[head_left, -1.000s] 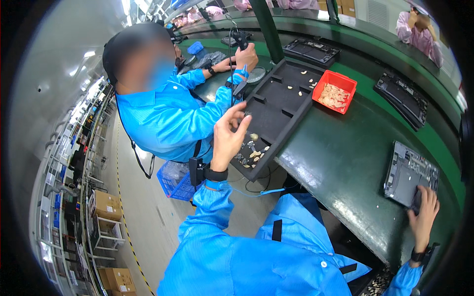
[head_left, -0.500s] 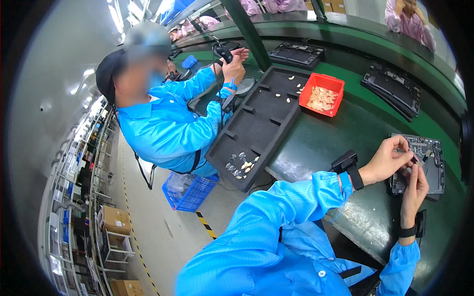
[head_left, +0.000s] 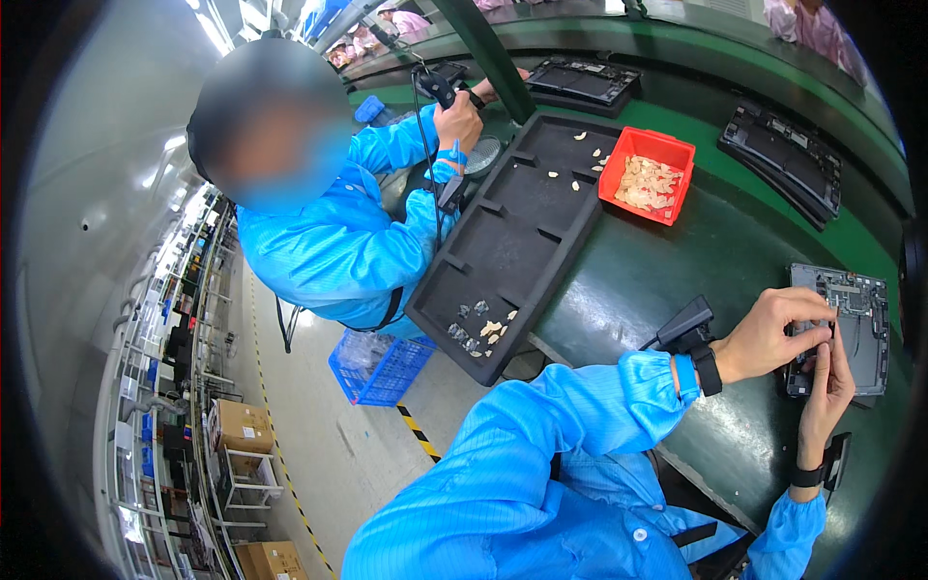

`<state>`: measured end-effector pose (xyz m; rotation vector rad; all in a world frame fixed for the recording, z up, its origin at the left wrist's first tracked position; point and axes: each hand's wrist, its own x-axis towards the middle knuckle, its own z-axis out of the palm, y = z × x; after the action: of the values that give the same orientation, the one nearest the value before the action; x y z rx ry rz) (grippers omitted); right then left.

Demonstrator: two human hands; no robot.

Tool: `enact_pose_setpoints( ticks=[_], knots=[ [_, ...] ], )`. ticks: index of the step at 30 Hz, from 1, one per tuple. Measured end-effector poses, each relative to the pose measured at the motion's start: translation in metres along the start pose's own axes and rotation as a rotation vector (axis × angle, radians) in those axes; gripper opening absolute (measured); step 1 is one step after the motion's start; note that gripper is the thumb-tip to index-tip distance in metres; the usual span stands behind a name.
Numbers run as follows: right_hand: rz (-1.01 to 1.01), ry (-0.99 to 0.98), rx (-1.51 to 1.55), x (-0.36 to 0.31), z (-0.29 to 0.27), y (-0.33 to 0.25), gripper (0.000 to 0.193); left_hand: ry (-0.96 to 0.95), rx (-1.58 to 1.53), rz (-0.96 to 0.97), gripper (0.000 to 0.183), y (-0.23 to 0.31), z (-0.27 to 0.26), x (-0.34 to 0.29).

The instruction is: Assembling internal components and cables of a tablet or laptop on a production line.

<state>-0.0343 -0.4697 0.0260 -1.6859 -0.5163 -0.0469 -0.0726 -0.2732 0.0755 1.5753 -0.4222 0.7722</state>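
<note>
My left hand [head_left: 773, 331] reaches across the green bench [head_left: 657, 275], fingers curled onto the near left corner of a grey open device chassis [head_left: 855, 319]. Just below it, my right hand [head_left: 826, 391] lies against the same corner with its fingers stretched upward, touching the left hand's fingertips. Whether a small part sits between the fingers is hidden. Both arms wear blue sleeves, and a black wrist unit [head_left: 688, 329] is strapped on my left wrist.
A long black compartment tray [head_left: 512, 242] holds small pale parts [head_left: 483, 329] at its near end. A red bin [head_left: 684, 184] of parts stands beside it. A co-worker in blue [head_left: 319, 242] works at the left. Dark chassis [head_left: 783, 155] lie farther back. On the floor stands a blue basket [head_left: 377, 362].
My left hand left the near end of the black tray and swung right to the grey chassis, joining my right hand there. The view has shifted closer to the bench.
</note>
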Motion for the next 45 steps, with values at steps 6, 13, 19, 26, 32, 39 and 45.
enact_pose_setpoints(
  ticks=[6, 13, 19, 26, 32, 39, 45],
  knots=[
    [-0.101, 0.049, -0.074, -0.011, -0.01, 0.003, 0.038, -0.041, 0.033, 0.08, 0.033, -0.011, 0.012, -0.002],
    [-0.062, -0.037, 0.019, -0.004, 0.016, -0.026, 0.033, -0.175, 0.389, 0.323, 0.031, -0.009, -0.02, 0.003],
    [-0.111, -0.157, 0.112, -0.001, 0.011, -0.029, 0.028, -0.23, 0.43, 0.372, 0.022, -0.003, -0.024, 0.005],
    [-0.01, -0.097, 0.156, -0.003, 0.006, -0.031, 0.025, -0.056, 0.586, 0.105, 0.009, 0.023, -0.06, 0.027],
    [-0.056, -0.13, 0.201, -0.002, 0.023, -0.043, 0.028, -0.18, 0.544, 0.12, 0.018, 0.037, -0.041, 0.003],
    [-0.151, -0.1, 0.051, 0.0, 0.027, -0.038, 0.027, -0.211, 0.551, 0.185, 0.017, 0.018, -0.027, -0.009],
    [-0.184, -0.076, -0.177, -0.01, 0.011, -0.032, 0.026, -0.315, 0.667, 0.431, 0.017, 0.007, -0.02, -0.01]
  ],
)
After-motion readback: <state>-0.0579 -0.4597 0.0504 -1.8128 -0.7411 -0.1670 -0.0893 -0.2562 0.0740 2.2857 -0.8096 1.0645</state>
